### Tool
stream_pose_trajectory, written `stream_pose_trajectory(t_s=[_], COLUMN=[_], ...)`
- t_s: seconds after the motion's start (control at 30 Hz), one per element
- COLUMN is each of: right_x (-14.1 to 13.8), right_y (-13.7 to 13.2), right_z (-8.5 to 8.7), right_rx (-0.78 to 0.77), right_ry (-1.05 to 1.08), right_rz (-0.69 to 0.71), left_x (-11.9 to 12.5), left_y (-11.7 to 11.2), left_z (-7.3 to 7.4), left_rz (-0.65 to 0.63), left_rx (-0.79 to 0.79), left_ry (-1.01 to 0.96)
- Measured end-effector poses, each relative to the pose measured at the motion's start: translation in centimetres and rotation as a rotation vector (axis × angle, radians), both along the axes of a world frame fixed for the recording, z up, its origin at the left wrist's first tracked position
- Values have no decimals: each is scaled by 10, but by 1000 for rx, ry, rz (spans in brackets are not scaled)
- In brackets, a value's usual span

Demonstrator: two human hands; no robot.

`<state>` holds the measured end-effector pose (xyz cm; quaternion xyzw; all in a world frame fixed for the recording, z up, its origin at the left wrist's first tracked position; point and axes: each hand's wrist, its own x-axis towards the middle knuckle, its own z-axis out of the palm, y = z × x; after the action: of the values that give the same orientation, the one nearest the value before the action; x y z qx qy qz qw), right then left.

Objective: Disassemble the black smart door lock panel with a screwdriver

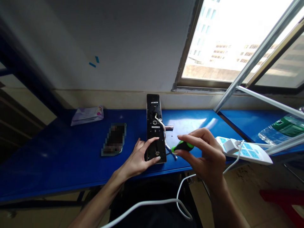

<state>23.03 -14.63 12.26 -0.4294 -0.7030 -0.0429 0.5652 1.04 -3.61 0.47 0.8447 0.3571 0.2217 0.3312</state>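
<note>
A long black door lock panel (152,134) lies back side up on the blue table, with screw holes and small labels on it. My left hand (139,156) grips its lower end, the thumb and a finger resting over the face. Between the fingertips of my right hand (209,155) is a screwdriver (183,146) with a green and black handle. It lies nearly level, its shaft pointing left at the panel's lower right edge; whether the tip touches is unclear. A white cable (162,124) runs from the panel down its right side. A shiny handle (169,128) sticks out to the right.
A white power strip (244,150) with a plugged-in charger sits at the right edge; its white cord hangs over my lap. Left are a blurred phone (114,139) and a tissue pack (87,115). Metal bars (258,47) and a plastic bottle (282,128) stand at right.
</note>
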Motion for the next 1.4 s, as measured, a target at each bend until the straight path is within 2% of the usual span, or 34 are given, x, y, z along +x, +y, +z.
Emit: stream_pose_trajectory(t_s=[0.13, 0.2, 0.33, 0.4, 0.57, 0.63, 0.8, 0.87, 0.93, 1.0, 1.2, 1.33, 1.4], right_x=[0, 0, -2, -1, 4, 3, -1, 1, 4, 6, 2, 0, 0], right_y=[-2, -3, -2, -3, -7, -6, 0, 0, -1, -2, 3, 4, 3], right_z=[4, 4, -1, -2, 0, 1, -4, -6, -6, -6, -4, -5, -6], right_rx=[-165, -158, -3, -29, -214, -183, -4, -53, -143, -167, 16, -103, -111], right_ry=[-36, -7, 53, 38, -29, -7, 42, 14, -6, 10, 57, -8, 18], right_rz=[117, 149, 11, -18, 150, 155, -33, -14, 74, 127, -41, 33, 80], left_x=[0, 0, 1, 0, 0, -1, -1, -1, -1, -1, 1, 0, 0], left_y=[1, 2, 2, 2, 3, 3, 3, 3, 3, 3, 6, 11, 13], left_z=[-1, -1, 1, 2, 1, 0, -2, -2, -2, -1, 7, 13, 14], left_rz=[-7, -8, -5, -3, -3, -4, -12, -16, -17, -13, -11, -8, -1], left_rx=[12, 14, 1, -7, 3, 13, 13, 6, -3, -10, -23, -38, -38], left_ry=[9, 12, 19, 20, 20, 21, 20, 21, 28, 38, 71, 80, 81])
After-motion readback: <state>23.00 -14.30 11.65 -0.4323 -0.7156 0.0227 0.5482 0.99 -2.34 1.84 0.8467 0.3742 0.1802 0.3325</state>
